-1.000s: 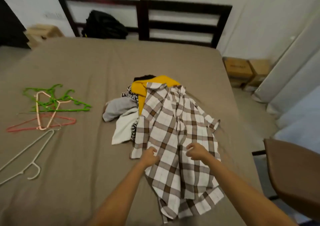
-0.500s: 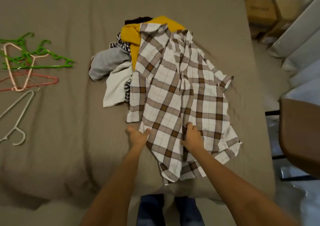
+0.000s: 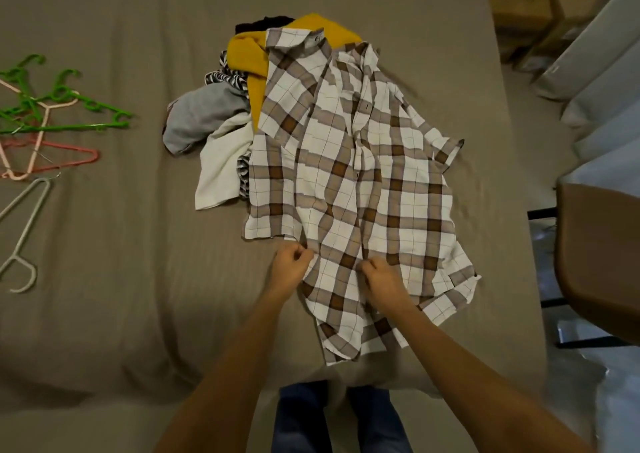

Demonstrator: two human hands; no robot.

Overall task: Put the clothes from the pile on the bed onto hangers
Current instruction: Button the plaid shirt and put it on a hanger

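Both hands clamp on the brown-and-white plaid cotton shirt: left hand pinching its edge, right hand gripping its front, shirt spread across the taupe bed, hangers at nine o'clock.

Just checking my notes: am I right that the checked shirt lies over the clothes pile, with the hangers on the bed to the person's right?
Not quite. The hangers lie on the bed to the person's left, not the right, as the head view shows. The checked shirt does lie over the clothes pile.
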